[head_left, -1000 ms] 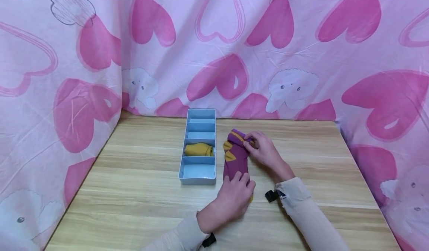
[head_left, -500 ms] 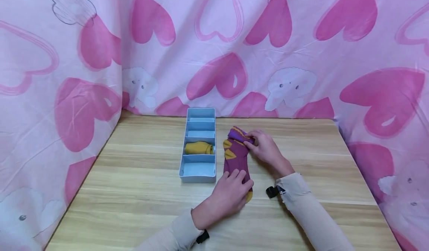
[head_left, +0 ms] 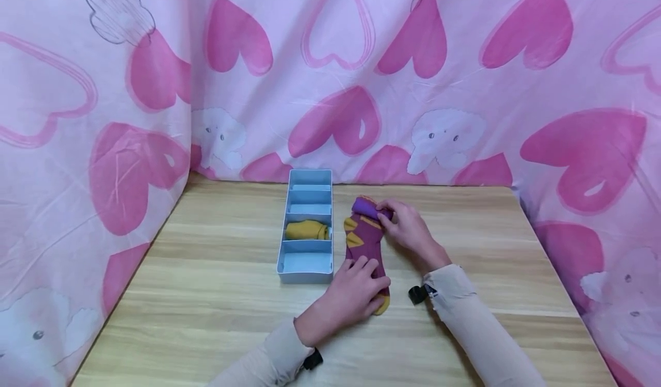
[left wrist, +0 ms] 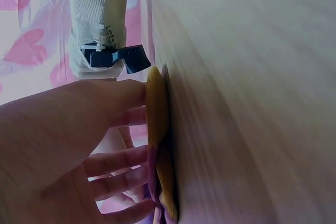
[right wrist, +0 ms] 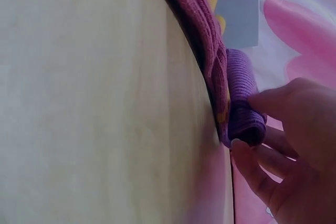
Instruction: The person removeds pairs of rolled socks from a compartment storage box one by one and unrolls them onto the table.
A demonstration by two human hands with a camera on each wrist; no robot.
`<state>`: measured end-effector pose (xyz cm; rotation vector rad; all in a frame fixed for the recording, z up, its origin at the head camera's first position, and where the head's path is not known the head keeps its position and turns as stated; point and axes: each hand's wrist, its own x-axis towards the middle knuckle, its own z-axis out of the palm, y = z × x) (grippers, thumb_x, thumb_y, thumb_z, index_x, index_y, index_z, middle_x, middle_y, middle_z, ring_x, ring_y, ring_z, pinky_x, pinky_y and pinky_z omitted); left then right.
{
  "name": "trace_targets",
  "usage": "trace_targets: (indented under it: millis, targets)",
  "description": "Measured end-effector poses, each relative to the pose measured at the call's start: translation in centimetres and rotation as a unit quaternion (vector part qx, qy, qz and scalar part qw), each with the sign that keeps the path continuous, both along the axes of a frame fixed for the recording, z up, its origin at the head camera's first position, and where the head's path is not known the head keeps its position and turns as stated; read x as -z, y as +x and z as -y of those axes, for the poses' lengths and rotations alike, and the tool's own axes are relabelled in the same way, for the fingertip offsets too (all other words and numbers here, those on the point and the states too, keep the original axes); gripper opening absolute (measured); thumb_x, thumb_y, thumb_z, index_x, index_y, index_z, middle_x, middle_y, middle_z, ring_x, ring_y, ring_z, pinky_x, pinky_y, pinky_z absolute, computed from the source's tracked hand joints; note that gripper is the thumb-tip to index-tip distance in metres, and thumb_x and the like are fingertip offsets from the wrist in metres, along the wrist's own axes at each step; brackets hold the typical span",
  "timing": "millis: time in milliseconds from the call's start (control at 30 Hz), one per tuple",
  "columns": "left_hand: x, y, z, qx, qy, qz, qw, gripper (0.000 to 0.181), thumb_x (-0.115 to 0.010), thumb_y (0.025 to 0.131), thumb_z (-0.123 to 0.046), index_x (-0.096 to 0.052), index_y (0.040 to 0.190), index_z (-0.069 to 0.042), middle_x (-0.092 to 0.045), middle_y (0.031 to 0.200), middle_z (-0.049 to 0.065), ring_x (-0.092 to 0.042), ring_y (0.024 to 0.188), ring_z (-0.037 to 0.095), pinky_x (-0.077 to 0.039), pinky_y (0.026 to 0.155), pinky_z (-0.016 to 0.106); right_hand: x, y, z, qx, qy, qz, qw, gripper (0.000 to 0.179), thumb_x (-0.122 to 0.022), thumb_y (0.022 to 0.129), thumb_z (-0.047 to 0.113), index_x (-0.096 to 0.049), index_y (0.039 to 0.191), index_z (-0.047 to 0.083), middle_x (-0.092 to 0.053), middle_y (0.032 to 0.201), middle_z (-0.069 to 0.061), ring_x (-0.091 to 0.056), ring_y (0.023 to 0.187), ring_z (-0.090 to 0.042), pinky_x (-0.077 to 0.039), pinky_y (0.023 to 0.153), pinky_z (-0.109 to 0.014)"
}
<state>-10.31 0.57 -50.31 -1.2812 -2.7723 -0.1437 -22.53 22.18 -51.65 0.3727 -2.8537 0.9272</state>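
A pair of maroon socks (head_left: 364, 249) with mustard heels and toes lies flat on the table, one sock on top of the other. At their far end the purple cuff (right wrist: 244, 80) is turned over into a roll. My right hand (head_left: 410, 230) pinches the right end of this roll between thumb and fingers. My left hand (head_left: 348, 295) rests on the foot part near the toes, its fingers fairly straight, as the left wrist view shows. The mustard toe (left wrist: 156, 106) sticks out beside the left thumb. Part of the foot is hidden under the left hand.
Just left of the socks stands a light blue divided box (head_left: 306, 278). A mustard rolled sock bundle (head_left: 306, 230) lies in its second compartment from the front. Pink heart-print cloth (head_left: 335, 117) hangs behind and at both sides of the wooden table (head_left: 206, 295).
The cuff has been turned further over, and its purple side now shows as a roll. My left hand has slid slightly left, uncovering more of the toe. The box has stayed put.
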Motion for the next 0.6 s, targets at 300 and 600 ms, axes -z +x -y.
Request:
trace_targets:
  millis: [300,600]
  targets:
    - [0.29,-0.18,-0.57,-0.021,0.003,0.004,0.9998,0.052,-0.073,0.098,-0.058,-0.062,0.133,-0.021,-0.06,0.128,0.003,-0.054,0.113,0.022,-0.057,0.091,0.033,-0.17,-0.44,-0.21,-0.012,-0.001,0.006,0.9999,0.027,-0.074,0.103,0.018,-0.069,0.13,0.016,-0.076,0.121,-0.01,-0.069,0.1,-0.026,-0.058,0.087,-0.045]
    - [-0.35,0.1,-0.97,-0.034,-0.016,0.035,0.9987,0.054,-0.073,0.098,-0.06,-0.065,0.134,-0.021,-0.062,0.128,0.003,-0.056,0.112,0.023,-0.058,0.091,0.033,-0.11,-1.08,-0.84,-0.001,-0.019,0.015,0.9997,0.031,-0.07,0.106,0.018,-0.07,0.136,0.009,-0.072,0.132,-0.015,-0.07,0.113,-0.031,-0.059,0.096,-0.05]
